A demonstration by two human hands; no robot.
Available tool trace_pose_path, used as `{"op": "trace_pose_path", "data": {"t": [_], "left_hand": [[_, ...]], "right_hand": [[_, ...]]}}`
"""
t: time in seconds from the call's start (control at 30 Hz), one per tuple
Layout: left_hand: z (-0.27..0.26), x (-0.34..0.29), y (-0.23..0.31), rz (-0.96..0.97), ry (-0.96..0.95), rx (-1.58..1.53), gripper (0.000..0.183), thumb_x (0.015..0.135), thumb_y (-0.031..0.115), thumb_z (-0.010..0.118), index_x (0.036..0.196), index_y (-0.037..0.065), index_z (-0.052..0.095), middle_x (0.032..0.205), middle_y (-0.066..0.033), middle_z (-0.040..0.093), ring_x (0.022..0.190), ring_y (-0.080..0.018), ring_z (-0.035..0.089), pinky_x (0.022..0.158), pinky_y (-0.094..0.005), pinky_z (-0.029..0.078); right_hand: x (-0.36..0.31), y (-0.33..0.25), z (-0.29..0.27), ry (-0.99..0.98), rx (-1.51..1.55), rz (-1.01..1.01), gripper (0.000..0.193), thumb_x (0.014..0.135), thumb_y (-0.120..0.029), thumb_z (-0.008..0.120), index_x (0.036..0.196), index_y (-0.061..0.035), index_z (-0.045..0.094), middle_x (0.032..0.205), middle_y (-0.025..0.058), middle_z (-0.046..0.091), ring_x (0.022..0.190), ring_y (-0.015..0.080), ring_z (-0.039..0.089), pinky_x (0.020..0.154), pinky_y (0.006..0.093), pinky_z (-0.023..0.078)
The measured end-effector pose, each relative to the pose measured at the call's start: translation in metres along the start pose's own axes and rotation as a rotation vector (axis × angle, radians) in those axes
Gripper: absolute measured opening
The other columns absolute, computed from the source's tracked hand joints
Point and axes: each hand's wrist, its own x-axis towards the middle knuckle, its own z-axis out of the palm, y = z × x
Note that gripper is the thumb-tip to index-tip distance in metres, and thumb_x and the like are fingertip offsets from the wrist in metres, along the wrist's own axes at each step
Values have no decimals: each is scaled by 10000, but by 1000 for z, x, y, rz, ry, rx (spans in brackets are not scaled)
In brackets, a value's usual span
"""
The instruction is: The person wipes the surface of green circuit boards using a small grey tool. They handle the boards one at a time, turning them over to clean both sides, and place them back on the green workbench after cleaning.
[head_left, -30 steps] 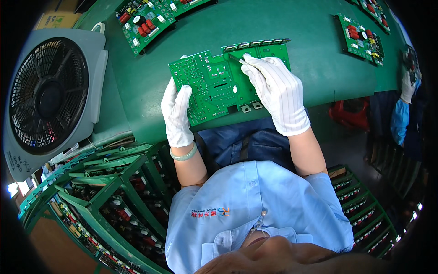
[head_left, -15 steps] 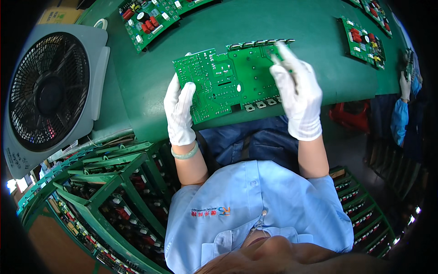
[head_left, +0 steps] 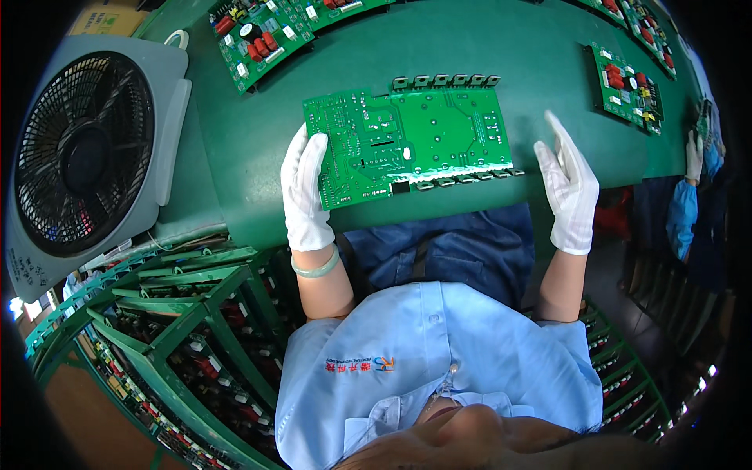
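A green circuit board (head_left: pixel 439 129) is held up over the green table, its solder side facing up. Rows of metal-tabbed components stick out along its far and near edges. My left hand (head_left: pixel 304 184), in a white glove, grips the board's left edge with the thumb on top; the fingers beneath are partly hidden. My right hand (head_left: pixel 570 192), gloved too, is off to the right of the board, apart from it. Its fingers are stretched out and nothing is in them.
A grey fan (head_left: pixel 86 157) stands at the left on the green table (head_left: pixel 235 157). Populated boards lie at the far left (head_left: pixel 258 43) and far right (head_left: pixel 627 86). Green racks (head_left: pixel 188 313) of boards flank me. Another person's gloved hand (head_left: pixel 694 157) holds a board at the right.
My right hand has moved right, away from over the board's right part. The board has tilted, so its far row of components shows more. My left hand keeps its grip.
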Motion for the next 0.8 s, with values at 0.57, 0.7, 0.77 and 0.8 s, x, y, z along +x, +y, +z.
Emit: {"op": "trace_pose_path", "data": {"t": [0.57,0.7,0.77,0.8], "left_hand": [[21,-6,20,-80,58,-76,486,939,189,528,1351,-66,488,1253,-104,601,1093,-158,583,968,-278,438],[16,-7,18,-98,57,-88,480,928,152,542,1361,-50,493,1260,-90,598,1131,-151,555,1005,-277,395],[17,-9,18,-97,67,-92,478,927,155,543,1357,-48,498,1256,-89,599,1128,-148,553,1003,-275,392],[15,-8,16,-95,64,-101,476,927,156,541,1356,-48,500,1254,-89,600,1125,-147,554,1000,-274,393]], "right_hand": [[59,-74,56,-430,-83,-588,328,867,-303,625,1166,-171,650,799,87,694,653,240,660,544,350,512],[49,-41,19,22,-14,-439,193,771,-117,772,717,-94,588,678,83,616,537,254,580,492,360,473],[40,-33,0,142,-125,-245,355,771,-74,803,632,-39,479,607,80,504,491,270,451,470,340,390],[36,-27,-7,140,-197,-172,284,782,-43,784,677,-28,521,644,89,533,508,249,487,490,304,419]]}}
